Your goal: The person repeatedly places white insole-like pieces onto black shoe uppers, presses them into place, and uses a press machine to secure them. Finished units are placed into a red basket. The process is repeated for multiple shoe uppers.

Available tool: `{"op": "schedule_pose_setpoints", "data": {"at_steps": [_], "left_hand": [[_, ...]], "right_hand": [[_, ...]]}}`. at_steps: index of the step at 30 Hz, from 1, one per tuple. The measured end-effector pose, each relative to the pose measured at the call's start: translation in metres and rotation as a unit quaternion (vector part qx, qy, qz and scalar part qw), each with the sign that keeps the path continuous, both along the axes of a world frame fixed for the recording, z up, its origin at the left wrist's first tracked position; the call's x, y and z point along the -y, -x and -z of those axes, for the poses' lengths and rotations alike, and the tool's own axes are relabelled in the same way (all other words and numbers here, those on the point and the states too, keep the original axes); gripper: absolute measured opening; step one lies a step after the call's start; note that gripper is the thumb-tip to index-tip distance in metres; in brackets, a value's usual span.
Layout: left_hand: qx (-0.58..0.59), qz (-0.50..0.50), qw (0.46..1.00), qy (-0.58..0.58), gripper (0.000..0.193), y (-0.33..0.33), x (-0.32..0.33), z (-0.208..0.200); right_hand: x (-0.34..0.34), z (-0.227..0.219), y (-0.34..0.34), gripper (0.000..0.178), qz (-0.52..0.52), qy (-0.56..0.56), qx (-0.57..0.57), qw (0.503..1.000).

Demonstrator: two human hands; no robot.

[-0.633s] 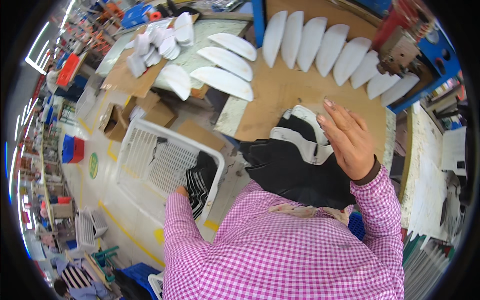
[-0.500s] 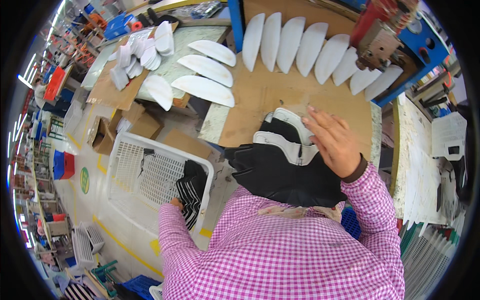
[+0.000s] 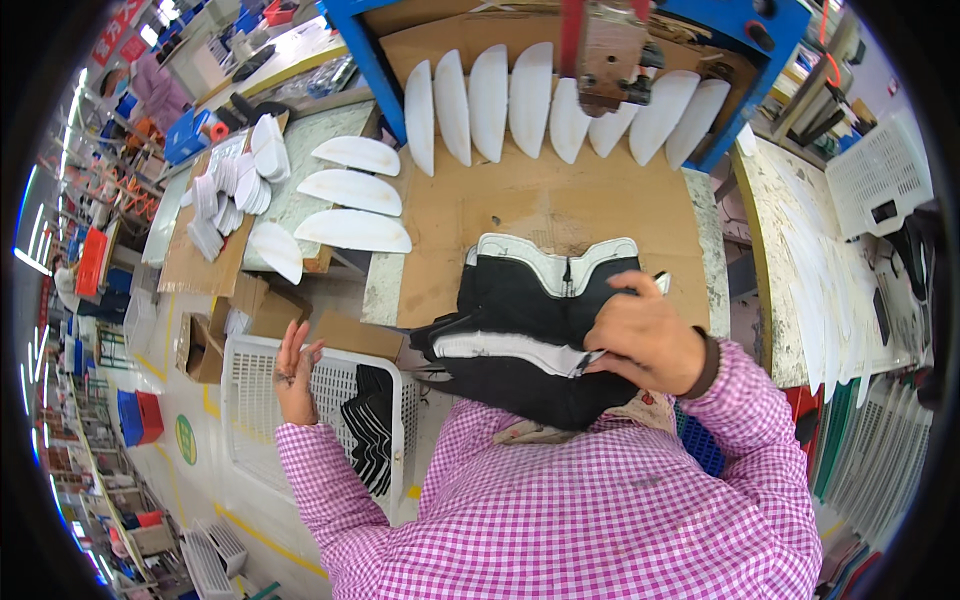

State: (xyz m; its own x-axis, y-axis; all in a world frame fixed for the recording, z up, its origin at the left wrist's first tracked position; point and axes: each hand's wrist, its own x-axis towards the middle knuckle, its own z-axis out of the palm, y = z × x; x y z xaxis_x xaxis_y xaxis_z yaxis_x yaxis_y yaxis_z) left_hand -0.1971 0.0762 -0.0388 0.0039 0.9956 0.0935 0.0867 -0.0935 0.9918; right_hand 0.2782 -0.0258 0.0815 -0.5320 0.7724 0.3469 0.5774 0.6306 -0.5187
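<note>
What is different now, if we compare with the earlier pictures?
The left hand has risen from the black, white-striped stack in the white plastic basket and is open in the air. The right hand, open before, now pinches the front black piece with curved white edge, drawn toward the body. The row of white half-moon pieces is unchanged.

Your left hand (image 3: 297,375), earlier down at the black pieces (image 3: 370,425) in the basket (image 3: 255,390), is now raised apart from them, fingers spread. Your right hand (image 3: 645,335), held flat before, now curls and pinches the front panel (image 3: 530,388), whose white band sits nearer you, farther from the rear panel's (image 3: 520,287).
</note>
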Motion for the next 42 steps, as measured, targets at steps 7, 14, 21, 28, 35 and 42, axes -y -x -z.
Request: {"op": "schedule_pose_setpoints", "data": {"at_steps": [7,14,21,28,35,42], "left_hand": [[0.138,0.235,0.949,0.159,0.054,-0.190,0.013,-0.017],[0.446,0.312,0.802,0.245,0.038,-0.244,0.031,-0.033],[0.634,0.263,0.691,0.228,0.029,-0.235,-0.003,-0.037],[0.565,0.187,0.769,0.234,0.030,-0.264,-0.024,-0.024],[0.554,0.117,0.813,0.132,0.036,-0.251,-0.044,-0.032],[0.504,0.008,0.856,0.117,0.034,-0.216,-0.079,-0.051]], "right_hand": [[-0.032,-0.014,-0.041,0.030,0.147,0.053,-0.185,0.970],[-0.092,0.029,-0.051,0.039,0.189,0.035,-0.168,0.967],[-0.075,0.059,-0.091,0.060,0.234,0.227,-0.411,0.851],[-0.046,0.090,-0.073,0.048,0.147,0.309,-0.698,0.629],[-0.070,0.056,-0.087,0.040,0.224,0.249,-0.647,0.685],[-0.130,0.035,-0.081,0.035,0.181,0.251,-0.623,0.718]]}}
